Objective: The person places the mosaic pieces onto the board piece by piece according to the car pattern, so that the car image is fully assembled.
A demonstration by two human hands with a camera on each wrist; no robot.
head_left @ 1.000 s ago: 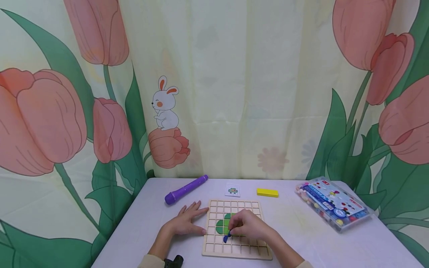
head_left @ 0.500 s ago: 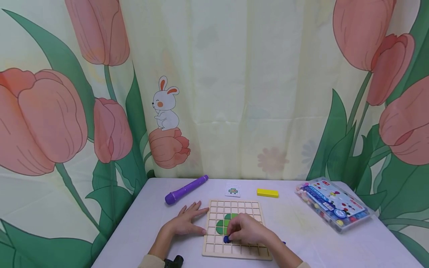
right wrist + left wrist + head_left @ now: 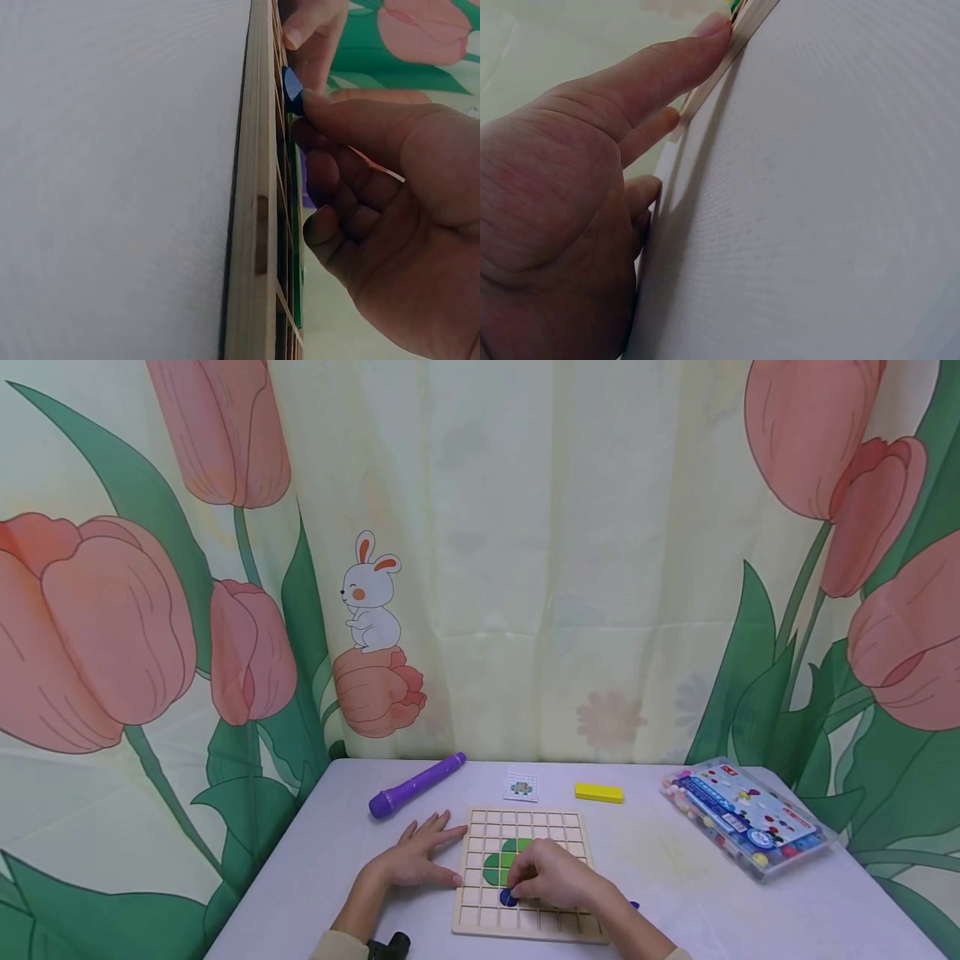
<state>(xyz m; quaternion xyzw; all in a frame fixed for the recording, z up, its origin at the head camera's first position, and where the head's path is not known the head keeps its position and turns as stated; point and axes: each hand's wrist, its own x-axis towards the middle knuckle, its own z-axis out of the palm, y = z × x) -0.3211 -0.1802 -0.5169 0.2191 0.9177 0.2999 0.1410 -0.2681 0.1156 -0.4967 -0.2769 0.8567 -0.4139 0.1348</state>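
A wooden grid board [image 3: 525, 822] lies on the table, with green pieces [image 3: 498, 862] set in its middle cells. My right hand [image 3: 551, 875] rests over the board and pinches a small blue piece [image 3: 508, 897] against a cell below the green ones; the right wrist view shows the blue piece [image 3: 292, 91] tilted at the board's [image 3: 251, 225] surface under my fingertips [image 3: 319, 105]. My left hand [image 3: 416, 856] lies flat on the table, fingers straight, touching the board's left edge [image 3: 727, 56].
A purple marker [image 3: 416, 784], a small pattern card [image 3: 521, 787] and a yellow block [image 3: 598, 792] lie behind the board. A clear box of coloured pieces [image 3: 746, 817] sits at the right. Another blue piece [image 3: 633, 906] peeks out beside my right wrist. A tulip curtain hangs behind.
My right hand has moved slightly down the board with the blue piece and lowered it onto a cell. The left hand has stayed put.
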